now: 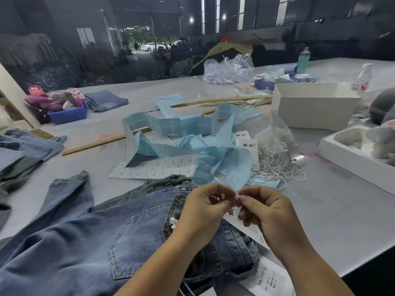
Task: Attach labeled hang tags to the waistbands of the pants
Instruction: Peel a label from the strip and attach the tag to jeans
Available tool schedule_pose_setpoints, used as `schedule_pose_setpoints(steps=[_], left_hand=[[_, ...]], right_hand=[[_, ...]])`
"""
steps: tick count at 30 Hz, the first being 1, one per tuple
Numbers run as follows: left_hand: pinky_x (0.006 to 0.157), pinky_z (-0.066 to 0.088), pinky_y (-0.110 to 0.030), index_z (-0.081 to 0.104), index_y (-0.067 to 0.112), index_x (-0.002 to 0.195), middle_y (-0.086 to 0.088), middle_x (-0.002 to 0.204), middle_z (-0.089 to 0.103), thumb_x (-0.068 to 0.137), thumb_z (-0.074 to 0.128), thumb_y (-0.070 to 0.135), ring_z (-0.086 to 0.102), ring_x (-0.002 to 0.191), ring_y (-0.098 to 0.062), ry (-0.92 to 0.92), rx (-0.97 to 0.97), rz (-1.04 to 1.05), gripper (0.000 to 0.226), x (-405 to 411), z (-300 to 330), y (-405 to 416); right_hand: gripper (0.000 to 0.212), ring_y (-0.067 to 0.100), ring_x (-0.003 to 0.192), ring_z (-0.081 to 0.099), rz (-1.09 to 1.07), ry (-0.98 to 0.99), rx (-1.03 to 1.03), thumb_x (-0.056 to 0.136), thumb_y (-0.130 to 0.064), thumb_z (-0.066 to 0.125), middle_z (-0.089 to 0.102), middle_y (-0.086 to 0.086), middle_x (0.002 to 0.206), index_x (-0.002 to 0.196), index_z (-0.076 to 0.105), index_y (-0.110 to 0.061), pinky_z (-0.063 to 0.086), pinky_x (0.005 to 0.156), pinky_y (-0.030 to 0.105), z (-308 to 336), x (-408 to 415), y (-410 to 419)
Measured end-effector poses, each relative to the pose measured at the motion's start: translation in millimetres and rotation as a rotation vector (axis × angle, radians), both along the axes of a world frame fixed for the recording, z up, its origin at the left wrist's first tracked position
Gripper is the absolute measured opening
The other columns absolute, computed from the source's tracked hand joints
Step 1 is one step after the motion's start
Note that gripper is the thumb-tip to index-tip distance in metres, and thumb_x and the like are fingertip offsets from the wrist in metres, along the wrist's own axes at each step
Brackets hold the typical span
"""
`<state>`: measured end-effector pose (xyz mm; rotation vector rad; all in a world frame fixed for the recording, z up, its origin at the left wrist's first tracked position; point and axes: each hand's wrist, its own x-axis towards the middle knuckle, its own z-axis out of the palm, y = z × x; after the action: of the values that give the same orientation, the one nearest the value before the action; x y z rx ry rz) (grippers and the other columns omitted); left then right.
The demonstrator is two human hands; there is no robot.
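Observation:
Blue jeans (pixel 119 236) lie across the near table, waistband toward the right. A white hang tag (pixel 245 228) with black characters hangs over the waistband, below my hands. My left hand (pixel 205 212) and my right hand (pixel 267 212) meet fingertip to fingertip above it, both pinching the tag's small white string end. A knotted white string (pixel 173 222) shows at the waistband beside my left wrist. More tags (pixel 248 146) and a bag of white strings (pixel 277 146) lie farther back on the right.
Crumpled blue label backing (pixel 192 133) and printed label sheets (pixel 158 167) cover the table's middle. White boxes (pixel 314 105) stand at the right, a blue bin (pixel 68 115) and folded jeans (pixel 105 100) at the back left. Other jeans (pixel 25 146) lie at the left edge.

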<state>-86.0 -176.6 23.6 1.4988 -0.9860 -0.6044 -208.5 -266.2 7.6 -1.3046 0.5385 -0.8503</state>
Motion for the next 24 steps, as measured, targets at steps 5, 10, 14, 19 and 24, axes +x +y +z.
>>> schedule_pose_setpoints(steps=[5, 10, 14, 19, 24], left_hand=[[0.072, 0.052, -0.016, 0.079, 0.021, 0.085, 0.002, 0.081, 0.076, 0.086, 0.071, 0.005, 0.069, 0.076, -0.005, 0.005, -0.058, -0.017, 0.018, -2, -4, 3], [0.067, 0.048, -0.014, 0.080, 0.021, 0.090, 0.006, 0.079, 0.075, 0.089, 0.070, 0.015, 0.065, 0.072, 0.001, 0.031, -0.032, -0.002, 0.012, -1, -10, 5], [0.077, 0.048, -0.017, 0.078, 0.031, 0.092, 0.006, 0.084, 0.069, 0.092, 0.067, 0.016, 0.064, 0.082, -0.003, -0.117, 0.003, 0.014, 0.019, -1, -15, 5], [0.083, 0.047, -0.024, 0.076, 0.034, 0.095, -0.010, 0.093, 0.064, 0.095, 0.061, 0.014, 0.061, 0.088, -0.013, -0.107, 0.032, -0.037, 0.025, -1, -17, 6], [0.079, 0.050, -0.022, 0.075, 0.036, 0.094, 0.000, 0.090, 0.066, 0.095, 0.060, 0.007, 0.063, 0.086, -0.010, -0.041, -0.010, -0.028, 0.033, -2, -19, 6]], right_hand=[[0.019, 0.024, 0.051, 0.056, 0.020, 0.023, -0.045, 0.090, 0.007, 0.058, 0.066, 0.018, 0.068, 0.083, 0.071, -0.004, 0.046, 0.045, 0.026, -4, 2, -2], [0.023, 0.022, 0.050, 0.054, 0.056, 0.015, -0.022, 0.089, 0.006, 0.058, 0.064, 0.016, 0.067, 0.081, 0.072, -0.010, 0.044, 0.045, 0.026, -10, 5, -4], [0.029, 0.020, 0.049, 0.052, 0.084, -0.008, 0.012, 0.090, 0.008, 0.056, 0.062, 0.012, 0.066, 0.082, 0.073, -0.015, 0.043, 0.046, 0.027, -13, 6, -3], [0.030, 0.018, 0.049, 0.052, 0.056, -0.003, 0.030, 0.090, 0.009, 0.055, 0.061, 0.013, 0.065, 0.081, 0.073, -0.013, 0.043, 0.046, 0.026, -14, 8, -2], [0.031, 0.018, 0.050, 0.052, 0.057, -0.011, 0.019, 0.090, 0.008, 0.055, 0.061, 0.011, 0.065, 0.082, 0.073, -0.016, 0.043, 0.047, 0.027, -15, 9, -1]])
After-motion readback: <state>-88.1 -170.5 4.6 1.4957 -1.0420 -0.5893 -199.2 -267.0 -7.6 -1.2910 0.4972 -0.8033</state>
